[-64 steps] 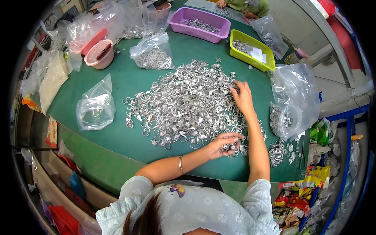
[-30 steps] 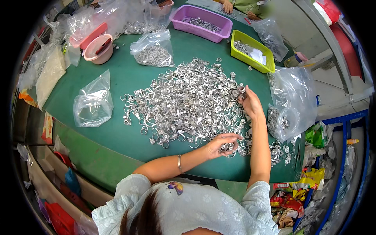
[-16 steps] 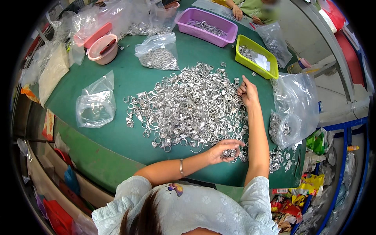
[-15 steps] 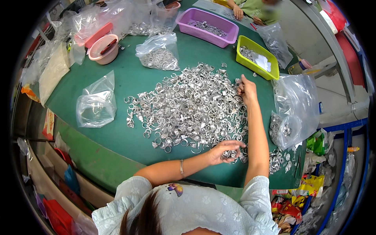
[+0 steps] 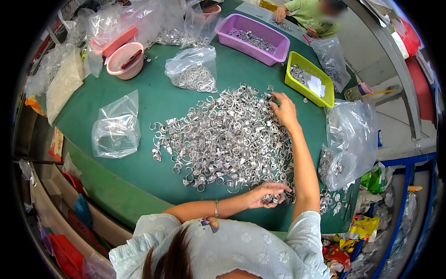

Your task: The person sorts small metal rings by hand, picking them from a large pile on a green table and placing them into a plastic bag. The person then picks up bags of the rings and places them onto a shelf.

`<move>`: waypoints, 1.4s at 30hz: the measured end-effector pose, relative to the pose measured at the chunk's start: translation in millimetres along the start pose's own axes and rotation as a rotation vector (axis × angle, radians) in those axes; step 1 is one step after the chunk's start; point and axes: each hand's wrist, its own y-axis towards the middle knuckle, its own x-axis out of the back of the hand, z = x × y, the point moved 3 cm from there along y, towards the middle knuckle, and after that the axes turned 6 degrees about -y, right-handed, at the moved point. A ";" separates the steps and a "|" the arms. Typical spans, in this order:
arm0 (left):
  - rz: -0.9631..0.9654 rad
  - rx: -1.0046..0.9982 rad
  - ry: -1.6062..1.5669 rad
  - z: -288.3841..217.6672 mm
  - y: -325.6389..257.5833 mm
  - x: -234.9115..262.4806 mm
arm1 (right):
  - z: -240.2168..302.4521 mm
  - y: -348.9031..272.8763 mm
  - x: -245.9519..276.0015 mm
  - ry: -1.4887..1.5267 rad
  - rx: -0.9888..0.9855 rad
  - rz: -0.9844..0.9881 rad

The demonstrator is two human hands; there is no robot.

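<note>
We seem to pick rings [image 5: 271, 199]: left hand [image 5: 261, 193] holds some in curled fingers, while right hand [image 5: 285, 111], grasp unclear, needs careful pinch at one o'clock of pile [image 5: 227, 144].

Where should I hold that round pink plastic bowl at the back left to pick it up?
Probably by its right-hand rim, coming from the right and above. The round pink plastic bowl stands upright, so its rim should be easy to pinch. That side faces the green tabletop, while clear plastic bags and a long pink plastic container crowd its left and back.
</note>
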 end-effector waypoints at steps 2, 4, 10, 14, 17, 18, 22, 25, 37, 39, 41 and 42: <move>-0.003 0.033 0.026 0.8 -1.4 -2.6 | 7.9 2.8 -8.1 0.019 0.177 -0.075; -0.008 0.072 0.031 1.9 -2.0 -6.0 | 3.5 5.8 -12.3 -0.020 0.172 0.050; 0.023 0.026 -0.022 2.7 -4.6 -0.8 | -2.0 -1.8 20.6 0.218 -0.028 0.279; 0.017 0.047 -0.042 7.0 -4.4 -0.8 | 1.1 -19.9 17.7 0.280 -0.018 0.284; -0.004 0.058 -0.047 5.7 -5.1 -1.3 | 62.5 -24.4 14.0 0.268 0.277 0.135; -0.008 0.066 -0.047 5.5 -4.6 -1.5 | 78.5 -27.4 9.1 0.269 0.394 0.079; 0.013 0.065 -0.049 7.5 -2.6 1.8 | 103.5 -35.7 1.6 0.067 0.301 0.226; 0.010 0.052 -0.048 4.2 -3.6 -0.7 | 90.1 -28.9 7.2 0.110 0.317 0.309; -0.023 0.055 -0.038 7.1 -2.4 0.1 | 115.4 -11.4 -22.0 -0.261 0.307 0.233; -0.023 0.043 -0.033 5.6 -2.4 0.8 | 114.3 -8.4 -9.2 -0.195 0.322 0.310; -0.031 0.043 -0.043 5.6 -2.6 1.0 | 105.6 -3.1 0.4 -0.074 0.288 0.365; -0.034 0.046 -0.048 6.3 -2.3 0.7 | 100.5 1.0 2.1 -0.017 0.190 0.396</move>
